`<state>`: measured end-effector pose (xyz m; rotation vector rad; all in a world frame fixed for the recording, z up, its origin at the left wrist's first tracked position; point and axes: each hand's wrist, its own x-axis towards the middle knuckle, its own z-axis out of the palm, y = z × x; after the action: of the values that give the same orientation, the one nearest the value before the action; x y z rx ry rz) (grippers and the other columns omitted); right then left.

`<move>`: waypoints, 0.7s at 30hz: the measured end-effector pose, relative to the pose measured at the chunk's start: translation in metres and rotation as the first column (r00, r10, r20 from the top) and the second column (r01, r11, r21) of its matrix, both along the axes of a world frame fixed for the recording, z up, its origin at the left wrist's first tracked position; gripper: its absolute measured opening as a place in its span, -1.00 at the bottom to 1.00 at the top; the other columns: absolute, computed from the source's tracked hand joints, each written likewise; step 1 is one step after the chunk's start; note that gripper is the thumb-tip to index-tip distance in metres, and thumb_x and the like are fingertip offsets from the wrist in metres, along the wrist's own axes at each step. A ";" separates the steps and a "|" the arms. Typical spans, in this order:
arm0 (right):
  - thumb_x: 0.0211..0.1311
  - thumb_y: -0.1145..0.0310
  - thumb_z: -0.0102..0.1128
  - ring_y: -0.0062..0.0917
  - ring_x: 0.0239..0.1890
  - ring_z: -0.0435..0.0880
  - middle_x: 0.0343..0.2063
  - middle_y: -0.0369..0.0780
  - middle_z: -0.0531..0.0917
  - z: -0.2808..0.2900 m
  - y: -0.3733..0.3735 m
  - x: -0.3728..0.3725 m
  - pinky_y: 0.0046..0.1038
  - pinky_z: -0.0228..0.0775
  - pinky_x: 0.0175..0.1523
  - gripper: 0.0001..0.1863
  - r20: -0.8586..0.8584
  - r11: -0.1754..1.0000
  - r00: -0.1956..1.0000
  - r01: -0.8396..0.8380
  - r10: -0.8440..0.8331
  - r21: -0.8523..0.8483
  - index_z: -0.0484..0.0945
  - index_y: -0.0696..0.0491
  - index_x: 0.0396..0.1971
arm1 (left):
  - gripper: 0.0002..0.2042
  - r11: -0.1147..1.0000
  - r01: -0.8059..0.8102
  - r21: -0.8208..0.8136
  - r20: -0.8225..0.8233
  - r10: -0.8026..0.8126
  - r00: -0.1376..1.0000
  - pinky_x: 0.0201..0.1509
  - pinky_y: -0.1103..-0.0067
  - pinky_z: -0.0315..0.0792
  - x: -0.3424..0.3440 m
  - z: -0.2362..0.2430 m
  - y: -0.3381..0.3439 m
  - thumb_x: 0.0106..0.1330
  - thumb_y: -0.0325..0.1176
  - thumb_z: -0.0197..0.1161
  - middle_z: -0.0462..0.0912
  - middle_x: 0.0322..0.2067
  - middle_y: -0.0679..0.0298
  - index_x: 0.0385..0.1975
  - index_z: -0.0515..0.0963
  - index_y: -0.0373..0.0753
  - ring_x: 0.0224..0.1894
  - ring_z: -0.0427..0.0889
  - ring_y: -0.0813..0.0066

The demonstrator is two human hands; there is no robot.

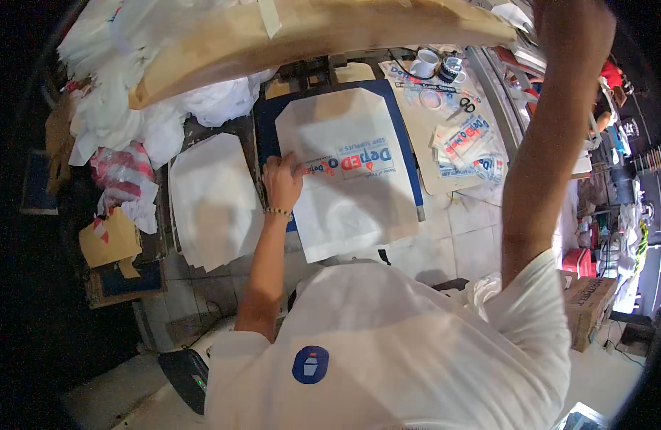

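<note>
A white paper bag [352, 204] with red and blue print lies on a dark blue board [398, 107]. Its near end reaches past the board toward me. My left hand [282, 183], a beaded bracelet on its wrist, is at the bag's left edge with fingers curled over it, closed on that edge. My right hand [577, 29] is raised high at the top right, partly cut off by the picture's upper rim. Its fingers are hidden. Beside it ends a long tan, curved frame [323, 36] that hangs over the work place's far side.
Left of the board lies a stack of plain white paper bags [216, 201]. Bundled white plastic [219, 100] fills the far left. At right, a tan board [423, 136] carries printed sheets, scissors [467, 105], a tape roll [430, 99] and a white cup [425, 63]. A cardboard box [588, 308] stands at lower right.
</note>
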<state>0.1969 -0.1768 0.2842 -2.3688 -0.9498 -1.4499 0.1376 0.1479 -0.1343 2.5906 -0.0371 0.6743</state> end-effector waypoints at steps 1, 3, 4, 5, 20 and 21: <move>0.15 0.19 0.25 -0.51 -0.42 0.63 -0.46 -0.24 0.65 -0.049 -0.013 -0.013 -0.52 0.43 -0.29 -0.67 -0.182 0.998 0.982 0.033 -0.044 -0.062 0.62 0.14 -0.21 | -0.67 0.999 0.019 -0.034 -0.043 -0.020 0.999 -0.09 0.28 0.40 0.004 0.001 -0.002 0.10 -0.27 0.40 0.51 -0.27 0.10 -0.16 0.59 -0.24 -0.17 0.49 0.05; 0.26 0.14 0.21 -0.53 -0.58 0.55 -0.57 -0.17 0.66 -0.167 -0.004 -0.038 -0.47 0.37 -0.39 -0.66 -0.665 0.883 0.655 -0.010 0.360 0.469 0.65 0.16 -0.42 | -0.68 0.998 0.013 -0.059 -0.092 -0.018 0.996 -0.10 0.30 0.41 0.007 -0.005 0.006 0.08 -0.30 0.41 0.53 -0.28 0.13 -0.16 0.59 -0.24 -0.18 0.51 0.09; 0.25 0.11 0.23 -0.49 -0.55 0.56 -0.56 -0.13 0.64 -0.221 -0.016 -0.045 -0.43 0.37 -0.38 -0.65 -0.846 0.896 0.430 0.158 0.316 0.415 0.66 0.14 -0.38 | -0.71 0.985 0.070 -0.158 -0.065 -0.081 0.995 -0.12 0.32 0.42 0.014 -0.011 0.007 0.07 -0.34 0.41 0.54 -0.32 0.15 -0.21 0.60 -0.24 -0.21 0.54 0.14; 0.16 0.15 0.31 -0.41 -0.51 0.58 -0.53 -0.12 0.61 -0.295 -0.041 -0.054 -0.38 0.41 -0.33 -0.68 -0.886 0.914 0.387 0.201 0.256 0.352 0.65 0.14 -0.32 | -0.75 0.958 0.133 -0.253 -0.033 -0.146 0.989 -0.15 0.34 0.44 0.020 -0.011 0.004 0.06 -0.38 0.41 0.56 -0.37 0.18 -0.25 0.60 -0.24 -0.23 0.57 0.18; 0.05 0.40 0.37 -0.48 -0.47 0.51 -0.37 -0.16 0.52 -0.412 -0.029 -0.141 -0.48 0.41 -0.32 -0.52 -0.829 0.708 0.449 0.462 0.333 0.534 0.52 0.08 0.03 | -0.99 0.930 0.367 0.015 0.136 -0.366 0.921 -0.27 0.31 0.37 -0.031 0.035 -0.067 0.07 -0.48 0.27 0.51 -0.49 0.20 -0.53 0.59 -0.24 -0.36 0.50 0.17; 0.05 0.40 0.37 -0.48 -0.47 0.51 -0.37 -0.16 0.52 -0.415 -0.030 -0.140 -0.48 0.41 -0.32 -0.52 -0.828 0.708 0.451 0.461 0.332 0.535 0.52 0.08 0.03 | -0.98 0.863 0.503 -0.051 0.071 -0.499 0.864 -0.30 0.33 0.39 -0.037 0.032 -0.070 0.05 -0.48 0.28 0.51 -0.50 0.22 -0.55 0.59 -0.24 -0.38 0.52 0.19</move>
<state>0.0564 -0.2072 -0.1306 -2.0121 0.0685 -0.1954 0.1009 0.0783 -0.1028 2.3432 -0.6720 0.5350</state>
